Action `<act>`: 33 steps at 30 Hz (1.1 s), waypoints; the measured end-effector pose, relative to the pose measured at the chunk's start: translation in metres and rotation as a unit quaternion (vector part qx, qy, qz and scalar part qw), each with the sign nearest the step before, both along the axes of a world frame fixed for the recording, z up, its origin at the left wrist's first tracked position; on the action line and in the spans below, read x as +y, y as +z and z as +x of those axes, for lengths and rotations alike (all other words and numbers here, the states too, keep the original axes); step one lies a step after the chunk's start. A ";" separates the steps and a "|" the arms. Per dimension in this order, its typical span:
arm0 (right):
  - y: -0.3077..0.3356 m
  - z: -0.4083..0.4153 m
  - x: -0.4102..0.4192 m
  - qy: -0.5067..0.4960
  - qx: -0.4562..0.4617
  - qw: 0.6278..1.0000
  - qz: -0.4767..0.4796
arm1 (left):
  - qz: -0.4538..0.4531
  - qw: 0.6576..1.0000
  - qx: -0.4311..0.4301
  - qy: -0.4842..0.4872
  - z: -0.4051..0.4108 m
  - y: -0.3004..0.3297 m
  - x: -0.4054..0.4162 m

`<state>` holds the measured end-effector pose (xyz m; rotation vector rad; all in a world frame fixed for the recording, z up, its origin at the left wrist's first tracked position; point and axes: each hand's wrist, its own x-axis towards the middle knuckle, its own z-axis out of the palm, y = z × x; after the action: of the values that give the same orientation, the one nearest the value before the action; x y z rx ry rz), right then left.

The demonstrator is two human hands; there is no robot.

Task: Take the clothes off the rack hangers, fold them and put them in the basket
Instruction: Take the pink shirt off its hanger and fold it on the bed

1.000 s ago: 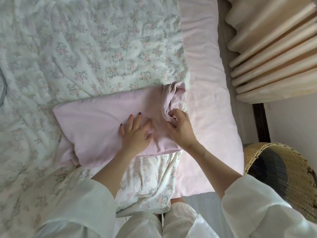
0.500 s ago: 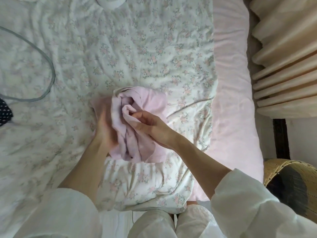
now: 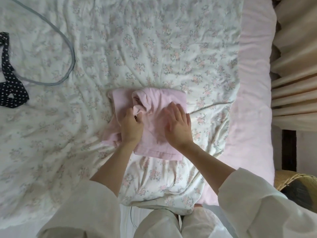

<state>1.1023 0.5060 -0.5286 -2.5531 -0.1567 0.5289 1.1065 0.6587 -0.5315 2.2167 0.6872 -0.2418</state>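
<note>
The pink garment, lifted a moment ago, now lies folded on the bed. The left hand pinches a fold; the right hand presses flat on it.

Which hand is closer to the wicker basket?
Right. The right hand lies flat on the pink garment, on the wicker basket's side; the left hand pinches the garment farther away.

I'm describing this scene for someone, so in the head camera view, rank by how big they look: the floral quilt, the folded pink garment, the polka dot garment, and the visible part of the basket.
1. floral quilt, by far the largest.
2. folded pink garment.
3 and 4. polka dot garment and basket: both cut off by the frame edge and look about alike, so I won't rank them.
</note>
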 end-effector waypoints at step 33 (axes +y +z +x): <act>-0.038 0.017 0.018 0.132 -0.112 0.981 -0.089 | 0.091 0.954 -0.029 0.283 0.043 -0.015 0.078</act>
<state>1.1188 0.5239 -0.5671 -2.7815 -0.5571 0.3631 1.1497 0.7366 -0.5465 2.0807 1.3144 0.1837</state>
